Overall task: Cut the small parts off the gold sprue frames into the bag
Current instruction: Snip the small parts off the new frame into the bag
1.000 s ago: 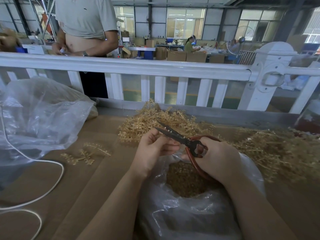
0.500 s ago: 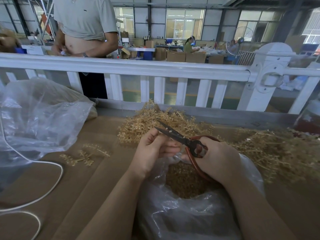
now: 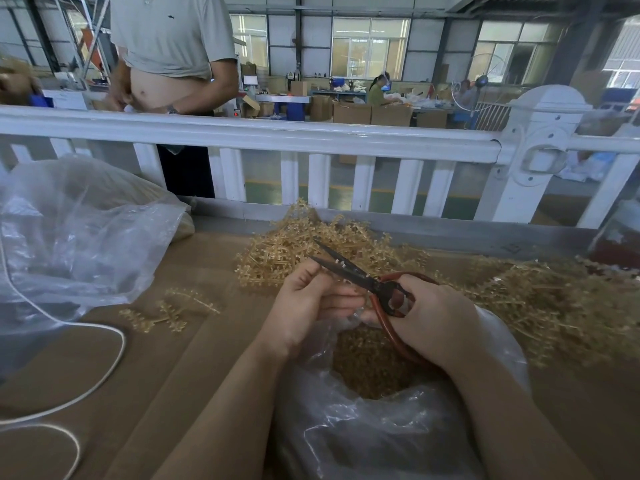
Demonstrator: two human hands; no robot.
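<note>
Scissors with red-brown loop handles sit in the right hand, fingers curled through and around the handles, blades parted a bit and pointing toward the upper left of the frame. Left hand is right beside them at center, fingers pinching a little piece of gold sprue frame up against the lower blade; only a few small pegs of it show past the fingertips.

Both hands hover over the open clear bag at the bottom center, and you can see a heap of cut gold parts down inside it.

Behind the hands there's a big tangle of gold sprue frames on the brown counter, and another pile spreads out to the right of the frame. A couple of loose frames lie on the counter at center left, near a second, crumpled clear bag at the left edge. White cord loops across the lower left. White railing runs across the back, with a person in a grey shirt standing behind it at upper left.
</note>
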